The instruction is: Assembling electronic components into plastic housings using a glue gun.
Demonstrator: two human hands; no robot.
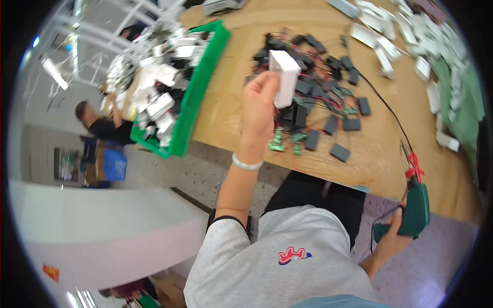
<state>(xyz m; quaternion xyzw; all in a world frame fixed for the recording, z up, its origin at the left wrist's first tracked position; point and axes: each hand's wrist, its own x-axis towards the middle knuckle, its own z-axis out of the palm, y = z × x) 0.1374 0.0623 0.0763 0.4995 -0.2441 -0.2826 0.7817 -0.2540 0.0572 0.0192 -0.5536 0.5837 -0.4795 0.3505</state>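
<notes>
My left hand (260, 100) is raised over the near edge of the table, pinching a white plastic housing (288, 77) between thumb and fingers. The housing is a small rectangular box held upright. Down at the right, my right hand (394, 235) is wrapped round the handle of a green pistol-grip power tool (415, 210). Red cord is tied near the tool's narrow front end, which points away from me. Below and behind the housing lies a pile of black box-shaped parts (311, 138) with thin wires and green circuit boards (276, 141).
The brown-covered table (226, 108) carries a heap of white plastic parts (436, 38) at the far right, beside green cloth (454, 92). A green crate (192, 102) full of white and dark parts stands left. A black cable (385, 105) crosses the table. Another person (105, 123) is beyond the crate.
</notes>
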